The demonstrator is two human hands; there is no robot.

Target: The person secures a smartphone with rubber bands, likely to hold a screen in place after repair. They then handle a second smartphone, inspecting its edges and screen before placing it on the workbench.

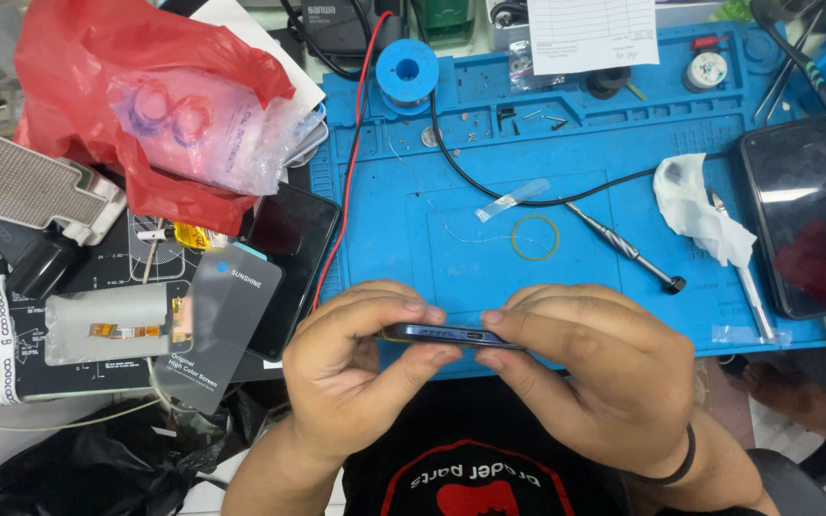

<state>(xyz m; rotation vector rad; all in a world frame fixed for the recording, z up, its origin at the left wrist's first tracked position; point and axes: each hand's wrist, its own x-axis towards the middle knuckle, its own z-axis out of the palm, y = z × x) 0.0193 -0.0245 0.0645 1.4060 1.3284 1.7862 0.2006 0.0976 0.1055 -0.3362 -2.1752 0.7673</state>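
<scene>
I count two hands, my left hand (pixel 351 368) and right hand (pixel 590 368), with one phone (pixel 451 334) pinched edge-on between them. Two more phones lie flat: one dark phone (pixel 291 263) left of the blue mat (pixel 623 124), one black phone (pixel 808 215) at the far right. On the mat I see one solder spool (pixel 407 69), one rubber band (pixel 535 237), one screwdriver (pixel 623 247), one white tissue (pixel 698 205). One red bag (pixel 97 67) sits upper left
</scene>
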